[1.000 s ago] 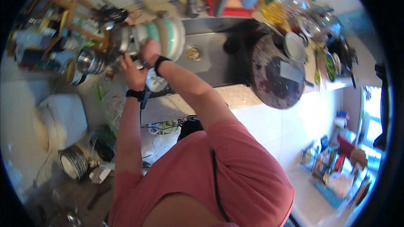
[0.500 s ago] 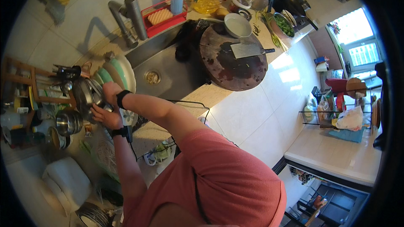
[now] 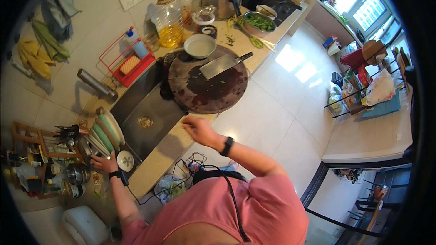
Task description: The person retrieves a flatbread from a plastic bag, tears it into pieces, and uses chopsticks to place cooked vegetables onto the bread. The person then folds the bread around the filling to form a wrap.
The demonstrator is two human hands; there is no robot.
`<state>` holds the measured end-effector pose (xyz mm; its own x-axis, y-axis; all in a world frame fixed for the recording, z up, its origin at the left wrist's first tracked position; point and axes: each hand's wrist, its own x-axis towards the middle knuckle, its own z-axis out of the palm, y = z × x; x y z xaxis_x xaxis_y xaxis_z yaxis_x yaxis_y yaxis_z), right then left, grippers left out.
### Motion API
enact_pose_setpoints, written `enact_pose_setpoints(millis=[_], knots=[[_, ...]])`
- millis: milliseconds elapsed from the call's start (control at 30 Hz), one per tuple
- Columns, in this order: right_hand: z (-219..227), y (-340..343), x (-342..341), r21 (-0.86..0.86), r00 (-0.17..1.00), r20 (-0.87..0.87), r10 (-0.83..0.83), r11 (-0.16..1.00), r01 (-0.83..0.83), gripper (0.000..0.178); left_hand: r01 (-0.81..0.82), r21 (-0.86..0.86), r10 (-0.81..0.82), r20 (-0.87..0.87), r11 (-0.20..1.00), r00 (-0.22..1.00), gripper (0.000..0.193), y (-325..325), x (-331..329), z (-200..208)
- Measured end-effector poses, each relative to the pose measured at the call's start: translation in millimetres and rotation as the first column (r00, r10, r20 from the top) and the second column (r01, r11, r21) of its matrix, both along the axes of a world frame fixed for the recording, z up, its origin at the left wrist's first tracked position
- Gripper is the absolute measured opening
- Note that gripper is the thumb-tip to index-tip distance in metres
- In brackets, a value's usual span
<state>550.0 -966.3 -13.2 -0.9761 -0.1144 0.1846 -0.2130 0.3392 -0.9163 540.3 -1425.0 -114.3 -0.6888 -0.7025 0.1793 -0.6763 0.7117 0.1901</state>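
Observation:
My left hand [image 3: 105,163] is at the dish stack left of the sink, fingers outstretched against the edge of a metal pan [image 3: 86,149]; its grip looks loose. Beside it, green and white plates [image 3: 105,131] stand on edge, and a small white patterned dish [image 3: 125,160] lies close to the wrist. My right hand [image 3: 203,132] hovers over the counter's front edge, empty, fingers loosely apart. Just beyond it is a round, dark, wet chopping board [image 3: 200,102]. On the board rest a cleaver [image 3: 220,67], its handle pointing right, and a white bowl [image 3: 200,46] at the far side.
The steel sink [image 3: 156,109] lies between my hands, with the faucet [image 3: 96,84] behind it. A red sponge rack [image 3: 131,75], an oil jug [image 3: 168,29] and a pot of chopped greens [image 3: 259,23] line the back. Black cables [image 3: 195,159] hang below the counter's front edge.
My right hand has left the metal pan and swung right, to the counter edge near the chopping board. My left hand stays by the dishes. The view has shifted.

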Motion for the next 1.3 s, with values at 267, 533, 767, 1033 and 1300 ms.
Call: enact_pose_setpoints(millis=[267, 533, 767, 1033, 1300], knots=[[-28.1, 256.6, 178.6, -0.008, 0.695, 0.099, -0.712, 0.698, 0.716, 0.014, 0.111, -0.054, -0.113, -0.032, 0.992, 0.993, 0.102, 133.2, 36.7, 60.9], [-53.9, 392.5, 324.6, -0.069, 0.367, 0.225, -0.903, 0.361, 0.93, 0.016, 0.819, 0.419, -0.676, -0.473, 0.393, 0.566, 0.067, 420.9, 73.8, 84.7], [-51.8, 479.7, 388.4, -0.1, 0.121, 0.178, -0.977, 0.104, 0.99, 0.022, 0.912, 0.392, -0.953, -0.303, -0.123, 0.002, 0.048, 661.6, 105.0, 87.2], [-67.1, 570.9, 520.9, 0.13, -0.331, 0.157, -0.93, -0.313, 0.941, 0.024, 0.815, 0.449, -0.928, -0.119, -0.367, -0.353, 0.041, 892.9, 106.0, 36.0], [-54.3, 618.3, 606.5, 0.3, -0.632, 0.093, -0.769, -0.584, 0.755, 0.027, 0.462, 0.407, -0.555, -0.145, -0.788, -0.819, 0.044, 1149.8, 216.1, 35.3]])
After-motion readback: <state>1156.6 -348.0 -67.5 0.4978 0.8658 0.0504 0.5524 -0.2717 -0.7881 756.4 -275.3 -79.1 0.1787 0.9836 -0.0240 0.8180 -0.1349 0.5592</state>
